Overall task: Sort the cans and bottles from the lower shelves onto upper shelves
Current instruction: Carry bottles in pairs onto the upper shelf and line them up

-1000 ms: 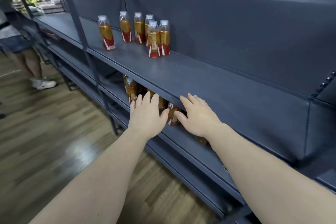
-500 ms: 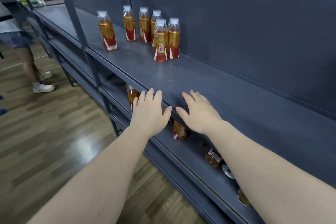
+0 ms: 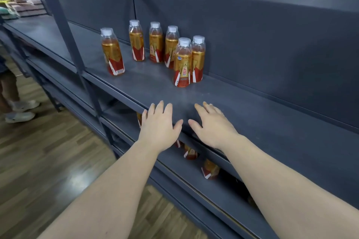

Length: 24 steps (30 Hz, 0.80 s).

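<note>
Bottles with gold-and-red labels and white caps, six in all, stand upright on the upper shelf in the upper middle of the frame. One stands apart to the left of the rest. On the lower shelf at lower centre, other bottles of the same kind show, partly hidden under the upper shelf's front edge. The left hand and right hand are side by side at that edge, fingers spread, palms down, holding nothing. Wooden floor fills the lower left.
</note>
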Tool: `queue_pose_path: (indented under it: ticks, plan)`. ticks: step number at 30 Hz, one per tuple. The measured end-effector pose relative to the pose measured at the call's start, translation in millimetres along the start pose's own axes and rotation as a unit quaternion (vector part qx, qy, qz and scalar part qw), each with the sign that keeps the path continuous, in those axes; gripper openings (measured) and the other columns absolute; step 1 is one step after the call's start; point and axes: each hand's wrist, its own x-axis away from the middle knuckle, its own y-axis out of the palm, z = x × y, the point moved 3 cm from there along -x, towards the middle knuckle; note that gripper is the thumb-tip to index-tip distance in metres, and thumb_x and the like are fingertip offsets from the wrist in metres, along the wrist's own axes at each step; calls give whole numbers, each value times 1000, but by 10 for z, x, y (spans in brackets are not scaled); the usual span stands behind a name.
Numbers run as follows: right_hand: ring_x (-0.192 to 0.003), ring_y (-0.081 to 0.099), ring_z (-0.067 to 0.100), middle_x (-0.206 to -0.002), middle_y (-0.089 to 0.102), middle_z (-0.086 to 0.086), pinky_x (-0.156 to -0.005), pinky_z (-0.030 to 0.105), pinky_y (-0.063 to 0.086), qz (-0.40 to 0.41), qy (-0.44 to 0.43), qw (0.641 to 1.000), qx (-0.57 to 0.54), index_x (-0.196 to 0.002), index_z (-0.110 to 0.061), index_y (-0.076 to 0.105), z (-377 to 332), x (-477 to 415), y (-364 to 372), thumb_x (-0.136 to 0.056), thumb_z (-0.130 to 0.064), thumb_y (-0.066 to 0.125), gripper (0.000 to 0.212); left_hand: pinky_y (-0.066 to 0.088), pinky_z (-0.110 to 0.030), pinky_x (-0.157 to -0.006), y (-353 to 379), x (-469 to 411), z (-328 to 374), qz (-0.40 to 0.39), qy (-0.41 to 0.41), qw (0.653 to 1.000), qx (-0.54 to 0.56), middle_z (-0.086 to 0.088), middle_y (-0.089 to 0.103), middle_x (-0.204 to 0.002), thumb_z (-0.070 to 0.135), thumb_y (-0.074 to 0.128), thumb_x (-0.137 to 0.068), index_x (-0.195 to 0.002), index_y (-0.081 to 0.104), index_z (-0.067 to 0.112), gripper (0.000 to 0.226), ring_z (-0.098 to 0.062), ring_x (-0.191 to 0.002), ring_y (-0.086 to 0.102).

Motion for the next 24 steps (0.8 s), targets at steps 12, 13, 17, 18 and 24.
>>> queue_pose_path:
  ticks: [12,13,17,18,24]
  plan:
    - [-154,0,22,-167,7,4,-123,40,8,7,48,999,-12,-160,-24,13,-114,-682,37,-103,-55,31,66,17,-50,-124,67,-681,-287,-14,18,999,42,-10,22,-165,55,41,-101,-156,26,17,69,-33,-152,17]
    - [-154,1,22,-167,7,3,-123,41,9,11,49,999,-14,-159,-24,13,-95,-747,25,-104,-54,31,66,17,-50,-124,78,-755,-291,-13,16,999,46,-11,22,-165,55,41,-101,-156,25,17,69,-33,-152,17]
    - [-154,5,24,-167,11,5,-124,41,12,29,55,998,-24,-159,-23,14,33,-1022,-11,-104,-52,32,65,20,-50,-123,111,-1039,-271,-5,9,998,63,-12,23,-164,54,43,-100,-156,25,16,69,-33,-152,19]
    - [-154,5,24,-167,11,5,-124,42,13,31,59,997,-28,-159,-23,14,72,-1090,-24,-104,-52,32,65,20,-50,-123,121,-1110,-258,-7,9,998,63,-12,23,-164,54,43,-100,-156,24,16,70,-33,-152,19]
    - [-153,13,26,-166,17,3,-121,45,20,56,72,994,-63,-158,-23,16,274,-1521,-161,-103,-51,38,66,21,-48,-123,111,-1553,-153,-1,7,997,71,-10,24,-164,54,46,-99,-156,22,15,73,-31,-152,21]
